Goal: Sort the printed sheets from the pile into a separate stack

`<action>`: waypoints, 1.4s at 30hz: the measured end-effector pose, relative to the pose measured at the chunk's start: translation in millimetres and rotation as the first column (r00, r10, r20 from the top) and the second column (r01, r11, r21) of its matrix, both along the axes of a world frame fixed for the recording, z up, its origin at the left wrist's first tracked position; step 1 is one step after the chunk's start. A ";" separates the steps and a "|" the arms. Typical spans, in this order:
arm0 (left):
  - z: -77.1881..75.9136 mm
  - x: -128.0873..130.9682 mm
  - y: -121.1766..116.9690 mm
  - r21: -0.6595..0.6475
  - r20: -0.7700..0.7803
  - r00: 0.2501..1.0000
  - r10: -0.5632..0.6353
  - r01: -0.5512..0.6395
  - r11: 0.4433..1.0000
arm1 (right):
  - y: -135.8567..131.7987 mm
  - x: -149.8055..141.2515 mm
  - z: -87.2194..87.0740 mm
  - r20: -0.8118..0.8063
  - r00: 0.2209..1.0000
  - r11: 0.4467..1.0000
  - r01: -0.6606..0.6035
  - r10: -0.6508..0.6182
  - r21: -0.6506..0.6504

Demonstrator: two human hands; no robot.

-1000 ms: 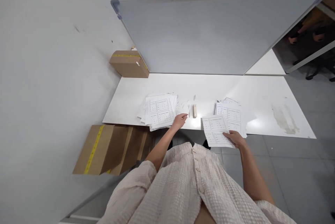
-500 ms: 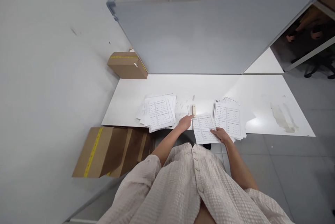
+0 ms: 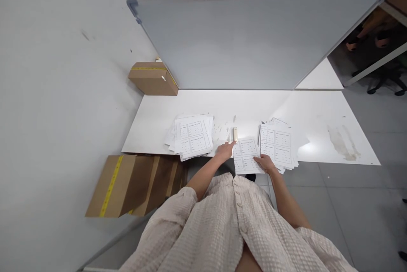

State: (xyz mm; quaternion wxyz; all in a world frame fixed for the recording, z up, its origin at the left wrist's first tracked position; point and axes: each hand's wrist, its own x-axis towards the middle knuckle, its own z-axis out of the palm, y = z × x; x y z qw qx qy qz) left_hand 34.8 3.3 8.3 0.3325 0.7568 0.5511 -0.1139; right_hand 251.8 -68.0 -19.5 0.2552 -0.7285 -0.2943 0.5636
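Observation:
My right hand (image 3: 264,163) pinches the lower right side of a printed sheet (image 3: 246,155), which hangs partly over the table's near edge. My left hand (image 3: 225,150) has its index finger stretched out, the tip touching the near end of a small cream block that looks like a stapler (image 3: 235,133), at the sheet's upper left corner. The other left fingers are loosely curled. To the right lies a loose pile of printed sheets (image 3: 281,144), close to my right hand. Another pile of printed sheets (image 3: 193,136) lies left of my left hand.
The white table (image 3: 152,115) backs onto a tall whiteboard panel (image 3: 235,43). A cardboard box (image 3: 154,79) sits at the table's back left corner. More cardboard boxes (image 3: 117,187) stand below the left front edge. Dark smudges mark the table at right.
My right hand and the sheet have shifted very slightly left. My left index finger stays at the stapler's near end. The view has also moved a little.

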 end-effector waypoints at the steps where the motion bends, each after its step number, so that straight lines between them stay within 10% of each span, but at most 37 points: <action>1: 0.7 0.2 -0.2 -0.003 0.002 1.000 0.002 -0.002 1.000 | 0.3 2.1 1.7 0.035 0.999 1.000 -0.016 0.016 0.008; 10: 15.9 -32.9 -22.2 0.269 0.221 0.971 0.095 -0.155 0.951 | 0.6 75.1 35.3 0.297 0.954 0.998 0.017 -0.033 0.057; 15: 12.7 -84.5 -30.3 0.418 0.089 0.953 0.289 -0.299 0.857 | 4.7 120.1 32.0 0.258 0.959 0.993 0.117 -0.121 0.030; 20: 0.2 -118.7 -34.6 0.444 -0.058 0.946 0.319 -0.262 0.857 | 17.2 135.9 31.6 0.678 0.732 0.992 0.021 0.070 -0.125; 23: -4.0 -124.6 -37.5 0.427 -0.043 0.958 0.284 -0.239 0.872 | 22.7 116.0 35.3 0.730 0.678 0.996 -0.050 0.090 -0.076; 31: -2.6 -136.4 -37.1 0.411 0.164 0.962 0.217 -0.267 0.872 | 31.0 -16.5 36.4 0.426 0.864 0.908 -0.376 0.270 0.188; 35: 8.9 -139.3 -32.7 0.482 0.305 0.886 0.349 -0.460 0.746 | 37.2 -79.1 44.0 0.296 0.874 0.851 -0.460 0.385 0.252; 38: 24.0 -128.8 -38.8 0.619 0.448 0.848 0.283 -0.523 0.586 | 43.7 -115.2 55.5 -0.164 0.904 0.907 -0.357 0.396 0.222; 42: 39.8 -98.6 -62.5 0.716 0.403 0.913 -0.066 -0.269 0.644 | 54.2 -143.8 63.9 -0.572 0.791 0.973 -0.222 0.216 0.060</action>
